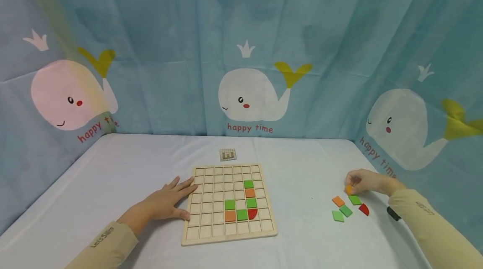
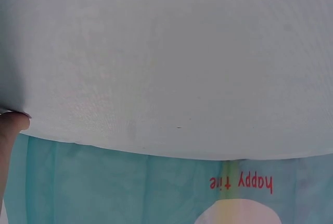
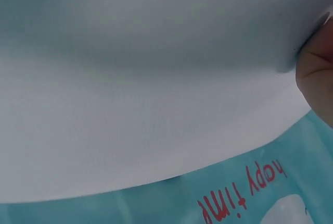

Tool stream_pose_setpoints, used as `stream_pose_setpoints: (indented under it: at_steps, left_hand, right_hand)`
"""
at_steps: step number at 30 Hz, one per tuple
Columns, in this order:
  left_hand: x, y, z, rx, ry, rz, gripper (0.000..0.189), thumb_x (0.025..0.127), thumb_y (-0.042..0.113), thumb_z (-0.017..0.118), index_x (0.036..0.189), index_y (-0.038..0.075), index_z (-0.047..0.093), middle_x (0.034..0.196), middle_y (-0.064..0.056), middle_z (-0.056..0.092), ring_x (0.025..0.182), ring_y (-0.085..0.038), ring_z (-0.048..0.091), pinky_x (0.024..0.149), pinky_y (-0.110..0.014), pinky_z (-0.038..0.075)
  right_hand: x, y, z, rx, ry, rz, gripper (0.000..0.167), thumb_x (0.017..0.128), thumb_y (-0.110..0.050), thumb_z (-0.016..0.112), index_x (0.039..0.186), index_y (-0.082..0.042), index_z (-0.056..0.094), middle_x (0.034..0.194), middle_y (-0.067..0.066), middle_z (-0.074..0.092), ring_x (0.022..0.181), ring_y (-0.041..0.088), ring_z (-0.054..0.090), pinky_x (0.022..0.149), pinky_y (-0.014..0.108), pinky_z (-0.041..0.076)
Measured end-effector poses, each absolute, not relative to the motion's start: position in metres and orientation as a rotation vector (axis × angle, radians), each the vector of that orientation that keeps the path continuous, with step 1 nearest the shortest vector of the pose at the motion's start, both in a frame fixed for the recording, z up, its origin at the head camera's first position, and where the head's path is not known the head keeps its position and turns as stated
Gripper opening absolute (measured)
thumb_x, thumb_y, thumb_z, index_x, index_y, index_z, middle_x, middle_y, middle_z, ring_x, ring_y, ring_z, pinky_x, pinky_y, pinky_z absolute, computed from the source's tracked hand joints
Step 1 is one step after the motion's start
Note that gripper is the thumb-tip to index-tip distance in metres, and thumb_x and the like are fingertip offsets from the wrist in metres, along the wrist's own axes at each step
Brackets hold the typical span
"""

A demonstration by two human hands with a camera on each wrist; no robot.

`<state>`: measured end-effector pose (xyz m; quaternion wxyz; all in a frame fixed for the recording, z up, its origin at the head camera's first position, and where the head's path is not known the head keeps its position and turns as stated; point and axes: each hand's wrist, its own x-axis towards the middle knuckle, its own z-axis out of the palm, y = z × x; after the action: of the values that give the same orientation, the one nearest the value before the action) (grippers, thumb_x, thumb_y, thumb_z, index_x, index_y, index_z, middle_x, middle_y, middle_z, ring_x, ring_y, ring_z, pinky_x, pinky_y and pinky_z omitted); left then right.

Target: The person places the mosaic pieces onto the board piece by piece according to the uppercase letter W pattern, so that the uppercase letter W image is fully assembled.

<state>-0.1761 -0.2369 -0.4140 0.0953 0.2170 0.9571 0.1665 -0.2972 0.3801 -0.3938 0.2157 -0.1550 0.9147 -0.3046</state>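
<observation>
A wooden grid board [image 1: 205, 231] lies on the white table in the head view. Green and orange square tiles and one red quarter-circle tile [image 1: 253, 213] sit in some of its cells. My left hand [image 1: 166, 200] rests with straight, spread fingers along the board's left edge. Off to the right, my right hand [image 1: 364, 181] pinches an orange tile [image 1: 349, 189], whose shape is partly covered by the fingers. Just below that hand lie loose tiles: a green one [image 1: 354, 199], an orange one [image 1: 338, 201] and a red quarter-circle [image 1: 364, 209]. Both wrist views show only part of each hand.
A small card with a grid pattern [image 1: 228, 155] lies behind the board. Two more green tiles, one a light green diamond [image 1: 338, 216], are in the loose group. A dark object [image 1: 393, 213] is partly hidden by the right sleeve. A blue whale-print curtain [image 1: 170, 92] surrounds the table.
</observation>
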Motion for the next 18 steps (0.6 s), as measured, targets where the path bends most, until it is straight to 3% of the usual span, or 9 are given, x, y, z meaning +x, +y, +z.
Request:
stream_pose_setpoints:
  at_steps: [7, 15, 18]
  left_hand:
    - [-0.177, -0.238, -0.416, 0.652, 2.844, 0.488, 0.096, 0.076, 0.066, 0.063, 0.150, 0.011, 0.038, 0.158, -0.013, 0.024, 0.140, -0.052, 0.014, 0.105, -0.070, 0.021]
    - [-0.178, -0.238, -0.417, 0.654, 2.851, 0.472, 0.097, 0.076, 0.067, 0.062, 0.150, 0.011, 0.038, 0.158, -0.013, 0.024, 0.140, -0.052, 0.014, 0.105, -0.070, 0.021]
    - [-0.178, -0.238, -0.417, 0.653, 2.849, 0.475, 0.096, 0.076, 0.067, 0.063, 0.150, 0.011, 0.038, 0.158, -0.013, 0.024, 0.140, -0.052, 0.014, 0.105, -0.071, 0.021]
  right_hand:
    - [-0.294, 0.382, -0.391, -0.435, 2.453, -0.929, 0.013, 0.087, -0.009, 0.068, 0.086, 0.000, 0.058, 0.079, 0.004, 0.053, 0.076, 0.020, 0.047, 0.067, 0.032, 0.037]
    - [-0.291, 0.371, -0.385, -0.215, 2.553, -0.892, 0.015, 0.089, -0.016, 0.069, 0.085, -0.004, 0.061, 0.081, 0.003, 0.053, 0.082, 0.022, 0.047, 0.069, 0.035, 0.038]
    - [-0.289, 0.363, -0.380, -0.143, 2.556, -0.932, 0.016, 0.091, -0.017, 0.067, 0.087, -0.003, 0.061, 0.083, 0.003, 0.054, 0.084, 0.023, 0.049, 0.075, 0.040, 0.045]
